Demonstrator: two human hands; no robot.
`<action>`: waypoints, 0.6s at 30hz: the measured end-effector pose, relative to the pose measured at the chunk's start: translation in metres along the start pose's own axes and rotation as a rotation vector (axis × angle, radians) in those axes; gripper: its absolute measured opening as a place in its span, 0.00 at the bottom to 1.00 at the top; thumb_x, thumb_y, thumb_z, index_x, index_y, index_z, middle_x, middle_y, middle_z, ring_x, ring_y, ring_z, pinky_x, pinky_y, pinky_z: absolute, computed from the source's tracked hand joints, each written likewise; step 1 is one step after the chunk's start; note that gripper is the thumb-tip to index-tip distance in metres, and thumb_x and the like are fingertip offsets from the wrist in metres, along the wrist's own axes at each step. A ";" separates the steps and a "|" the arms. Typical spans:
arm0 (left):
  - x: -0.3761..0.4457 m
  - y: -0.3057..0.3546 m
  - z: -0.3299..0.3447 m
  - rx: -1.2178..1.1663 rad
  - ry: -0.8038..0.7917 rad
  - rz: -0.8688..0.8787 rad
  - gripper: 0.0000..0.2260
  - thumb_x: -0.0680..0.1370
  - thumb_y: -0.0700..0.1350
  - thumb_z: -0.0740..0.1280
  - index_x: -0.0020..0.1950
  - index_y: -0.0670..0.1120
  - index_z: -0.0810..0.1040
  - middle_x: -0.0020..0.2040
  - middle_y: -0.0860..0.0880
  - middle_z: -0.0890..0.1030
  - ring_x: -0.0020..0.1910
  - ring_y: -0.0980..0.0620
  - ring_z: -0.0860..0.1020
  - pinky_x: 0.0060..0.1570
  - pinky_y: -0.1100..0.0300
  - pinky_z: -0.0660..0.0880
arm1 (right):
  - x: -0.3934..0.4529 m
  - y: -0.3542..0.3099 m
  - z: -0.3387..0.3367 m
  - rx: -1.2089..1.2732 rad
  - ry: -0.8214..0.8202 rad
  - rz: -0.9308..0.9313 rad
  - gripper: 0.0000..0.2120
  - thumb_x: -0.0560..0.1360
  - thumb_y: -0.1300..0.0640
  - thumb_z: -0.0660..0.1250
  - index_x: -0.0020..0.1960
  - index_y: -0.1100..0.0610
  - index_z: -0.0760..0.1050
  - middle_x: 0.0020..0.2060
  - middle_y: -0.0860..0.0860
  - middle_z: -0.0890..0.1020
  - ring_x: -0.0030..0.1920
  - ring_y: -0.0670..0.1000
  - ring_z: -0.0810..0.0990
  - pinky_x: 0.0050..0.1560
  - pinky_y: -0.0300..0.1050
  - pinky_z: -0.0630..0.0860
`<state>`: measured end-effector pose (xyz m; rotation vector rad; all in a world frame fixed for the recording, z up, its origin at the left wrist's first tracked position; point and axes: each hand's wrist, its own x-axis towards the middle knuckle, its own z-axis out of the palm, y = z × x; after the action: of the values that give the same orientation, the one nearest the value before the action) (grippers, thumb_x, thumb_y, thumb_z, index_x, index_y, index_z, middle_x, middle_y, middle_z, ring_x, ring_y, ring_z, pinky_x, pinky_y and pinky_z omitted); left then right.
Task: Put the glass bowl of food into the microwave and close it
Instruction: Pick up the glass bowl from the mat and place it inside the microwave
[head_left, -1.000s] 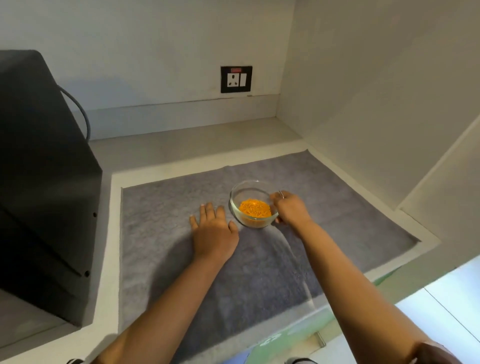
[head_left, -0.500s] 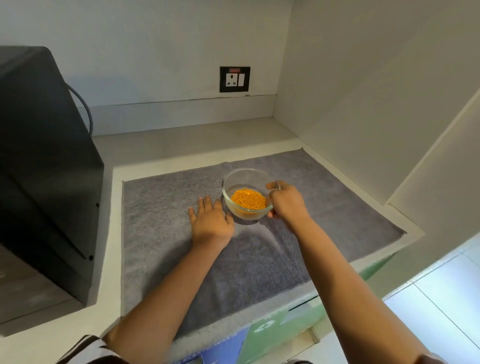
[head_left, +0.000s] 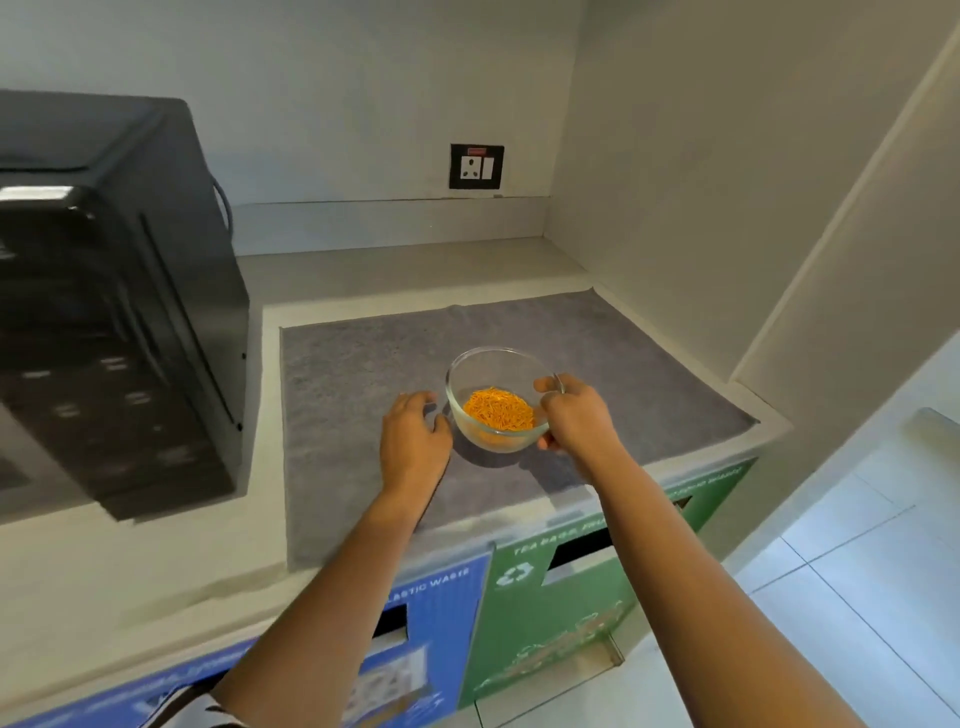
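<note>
A clear glass bowl (head_left: 483, 371) with orange shredded food in it hangs a little above the grey towel (head_left: 363, 364), tilted slightly. My right hand (head_left: 574, 415) grips its right rim, thumb over the edge. My left hand (head_left: 413, 441) hovers just left of the bowl with curled, spread fingers and holds nothing. The black microwave (head_left: 119, 312) stands on the counter at the left; I see its side and top, and its front is mostly out of view.
The counter (head_left: 182, 561) is pale stone with walls behind and to the right. A wall socket (head_left: 476, 166) sits on the back wall. Blue (head_left: 441, 623) and green (head_left: 550, 618) waste bins stand below the counter's front edge.
My right hand has lifted the bowl off the towel. My left hand has risen from flat on the towel to beside the bowl. The view has pulled back from the counter.
</note>
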<state>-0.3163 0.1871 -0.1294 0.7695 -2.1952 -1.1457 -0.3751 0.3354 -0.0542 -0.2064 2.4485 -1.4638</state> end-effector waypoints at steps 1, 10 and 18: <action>-0.008 0.000 -0.005 -0.029 0.009 -0.009 0.14 0.76 0.40 0.65 0.62 0.41 0.76 0.60 0.43 0.79 0.59 0.46 0.77 0.54 0.56 0.74 | -0.009 0.001 0.001 0.008 -0.007 0.009 0.18 0.75 0.63 0.54 0.61 0.58 0.72 0.40 0.59 0.77 0.27 0.53 0.74 0.30 0.45 0.70; -0.097 -0.007 -0.069 -0.297 0.059 -0.235 0.11 0.76 0.38 0.65 0.58 0.41 0.77 0.57 0.43 0.81 0.50 0.47 0.78 0.50 0.50 0.79 | -0.106 0.017 0.030 -0.013 -0.082 -0.024 0.20 0.74 0.65 0.53 0.64 0.59 0.71 0.38 0.54 0.77 0.22 0.47 0.74 0.25 0.40 0.68; -0.127 -0.027 -0.136 -0.395 0.258 -0.331 0.07 0.77 0.41 0.63 0.53 0.44 0.80 0.52 0.44 0.82 0.52 0.45 0.78 0.52 0.51 0.77 | -0.157 -0.003 0.072 -0.018 -0.205 -0.108 0.18 0.74 0.64 0.53 0.62 0.59 0.72 0.41 0.56 0.78 0.23 0.48 0.74 0.27 0.41 0.69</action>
<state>-0.1293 0.1896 -0.1109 1.0577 -1.5997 -1.4883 -0.2035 0.3144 -0.0578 -0.4755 2.3176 -1.3880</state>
